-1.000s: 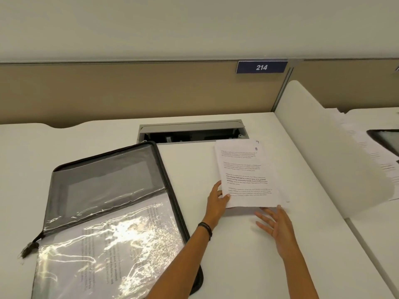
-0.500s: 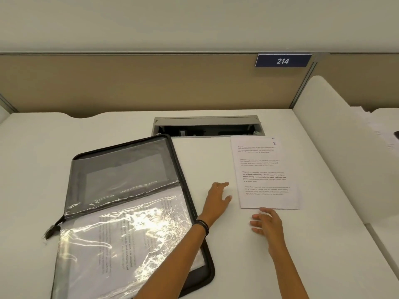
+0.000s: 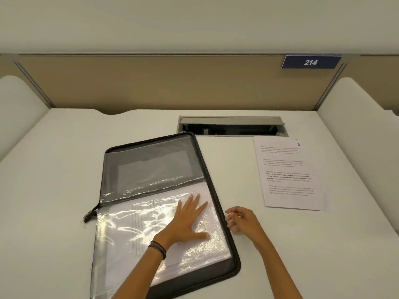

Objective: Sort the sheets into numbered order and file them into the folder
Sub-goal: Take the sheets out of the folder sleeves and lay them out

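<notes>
White desk [image 3: 64, 169]: black-edged clear folder [image 3: 151, 165] pressed by flat, spread left hand [image 3: 185, 223]; right hand [image 3: 241, 219] loosely curled, empty; sheet numbered 2 [image 3: 289, 173] apart.

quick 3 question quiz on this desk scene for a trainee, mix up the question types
1. True or false: the left hand lies flat on the clear cover of the folder.
2. Which number is handwritten near the top right corner of the loose sheet? A) 2 B) 5 C) 7
3. Fill the gap: the right hand holds ___.

Key: 1 true; 2 A; 3 nothing (its fingers are loosely curled beside the folder's right edge).
</notes>
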